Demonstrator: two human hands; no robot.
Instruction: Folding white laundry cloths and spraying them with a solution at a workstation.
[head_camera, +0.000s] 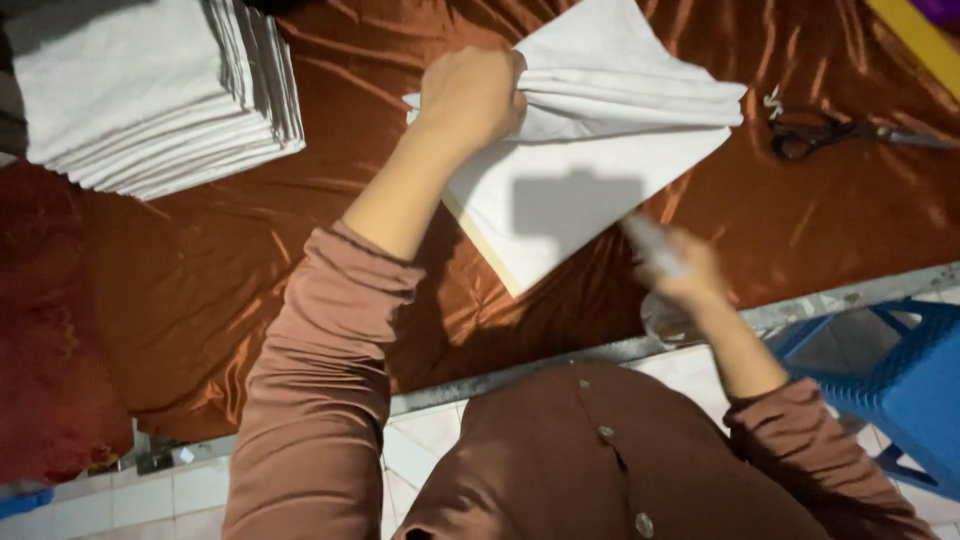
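Fingers (505, 95) bunching white cloth (620, 110), scissors (830, 133) near

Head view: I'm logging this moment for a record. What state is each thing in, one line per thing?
left hand: closed, gripping bunched white cloth.
white cloth: gathered in folds, partly lifted.
flat white board: lying flat under the cloth.
right hand: blurred, holding a small pale object, kind unclear.
stack of white cloths: folded, neatly piled.
scissors: lying on the satin, blades look shut.
brown satin cover: spread, wrinkled.
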